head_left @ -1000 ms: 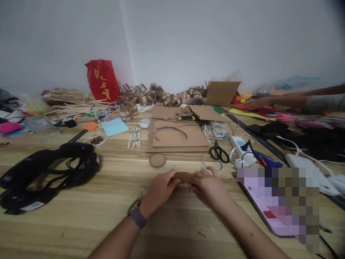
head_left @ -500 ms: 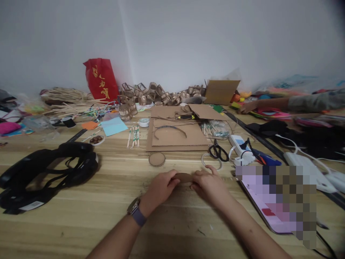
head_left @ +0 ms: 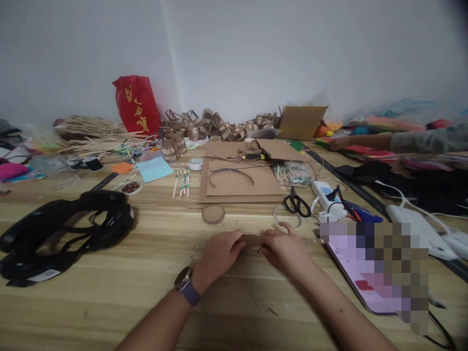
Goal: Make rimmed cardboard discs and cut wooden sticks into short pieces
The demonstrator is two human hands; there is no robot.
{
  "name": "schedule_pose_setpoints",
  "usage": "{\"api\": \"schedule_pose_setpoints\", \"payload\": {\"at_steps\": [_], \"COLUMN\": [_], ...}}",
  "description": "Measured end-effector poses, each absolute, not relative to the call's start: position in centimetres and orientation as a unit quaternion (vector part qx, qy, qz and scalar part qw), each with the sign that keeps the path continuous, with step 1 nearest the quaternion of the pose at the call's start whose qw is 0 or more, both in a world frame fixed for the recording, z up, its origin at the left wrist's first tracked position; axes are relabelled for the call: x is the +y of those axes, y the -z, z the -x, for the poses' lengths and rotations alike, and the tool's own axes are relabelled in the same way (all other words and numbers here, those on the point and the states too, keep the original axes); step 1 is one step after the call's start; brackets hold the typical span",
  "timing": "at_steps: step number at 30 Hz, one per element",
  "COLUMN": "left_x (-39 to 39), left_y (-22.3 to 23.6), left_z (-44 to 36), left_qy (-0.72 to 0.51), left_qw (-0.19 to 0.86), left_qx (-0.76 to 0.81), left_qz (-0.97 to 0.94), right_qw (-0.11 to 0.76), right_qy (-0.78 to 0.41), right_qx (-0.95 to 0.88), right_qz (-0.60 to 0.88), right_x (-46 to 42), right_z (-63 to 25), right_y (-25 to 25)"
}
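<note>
A small brown piece of cardboard [head_left: 252, 240] is held between my two hands above the wooden table. My left hand [head_left: 223, 251], with a watch on its wrist, pinches the left end of it. The right end is in the fingers of my right hand [head_left: 281, 247], whose index finger sticks up a little. Much of the piece lies hidden behind my fingers. Just beyond my hands lies a round cardboard disc [head_left: 213, 214] with a ridged edge. A white ring [head_left: 287, 217] and black-handled scissors [head_left: 298, 202] lie past my right hand.
Stacked cardboard sheets [head_left: 241, 187] bear a curved strip [head_left: 231, 171] and a yellow-black cutter [head_left: 252, 156]. A black headset [head_left: 66, 234] lies at left, a tablet [head_left: 351, 273] at right. Small woven baskets [head_left: 170, 149] stand at the back. Another person's arm [head_left: 369, 141] reaches in from the right.
My hands keep their hold on the cardboard piece with barely any shift. The other person's hand at the far right has moved slightly, and the view has tilted a little.
</note>
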State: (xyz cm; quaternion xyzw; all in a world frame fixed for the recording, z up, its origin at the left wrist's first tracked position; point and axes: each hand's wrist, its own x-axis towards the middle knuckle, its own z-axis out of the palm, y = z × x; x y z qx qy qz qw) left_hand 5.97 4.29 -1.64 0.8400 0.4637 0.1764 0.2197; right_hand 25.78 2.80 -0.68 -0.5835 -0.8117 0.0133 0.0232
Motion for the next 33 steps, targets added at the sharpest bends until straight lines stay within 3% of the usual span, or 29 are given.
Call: {"api": "schedule_pose_setpoints", "payload": {"at_steps": [29, 33], "left_x": [3.9, 3.9], "left_y": [1.0, 0.9], "left_z": [-7.0, -7.1], "left_qy": [-0.118, -0.120], "left_qw": [0.159, 0.167], "left_qx": [0.495, 0.495], "left_qz": [-0.846, -0.845], "right_qw": [0.018, 0.047], "right_qy": [-0.019, -0.027], "right_qx": [-0.809, -0.810], "right_qz": [0.588, 0.583], "right_x": [2.8, 2.8], "right_z": [-25.7, -25.9], "right_y": [0.3, 0.3]}}
